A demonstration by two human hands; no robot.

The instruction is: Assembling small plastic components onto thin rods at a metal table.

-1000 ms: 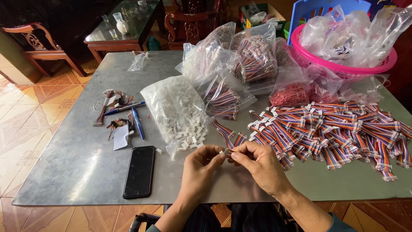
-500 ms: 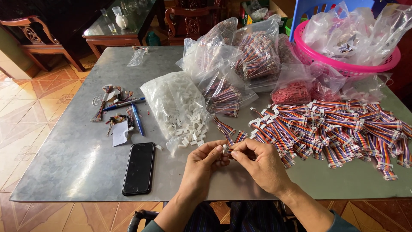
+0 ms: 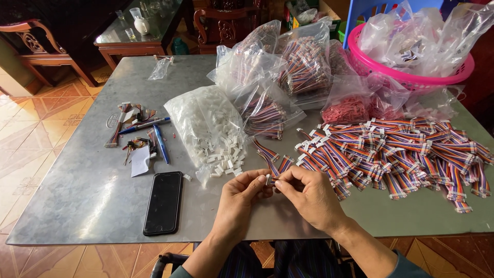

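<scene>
- The left hand and the right hand meet over the near edge of the grey metal worktop, fingertips almost touching.
- Both grips are pinched shut on one small white connector with a short rainbow ribbon cable running from it toward the far side; thumb and forefinger of each hand close on it from either side.
- Just beyond the hands, near the middle of the worktop, lies an open clear bag of white connectors, a few spilling out at its near end.
- To the right, a big loose heap of ribbon cables spreads toward the right edge, each with white ends.
- Behind that heap sits a clear bag of red bits; I can't tell what they are.
- More clear bags of striped cables are piled toward the far edge.
- A pink basket stuffed with crumpled clear bags stands at the far right corner.
- A black phone lies face up near the near edge, left of the hands.
- Further left lie a blue pen, a scrap of white paper and some odd wire scraps, close together.
- A small empty clear bag lies by the far edge on the left.
</scene>
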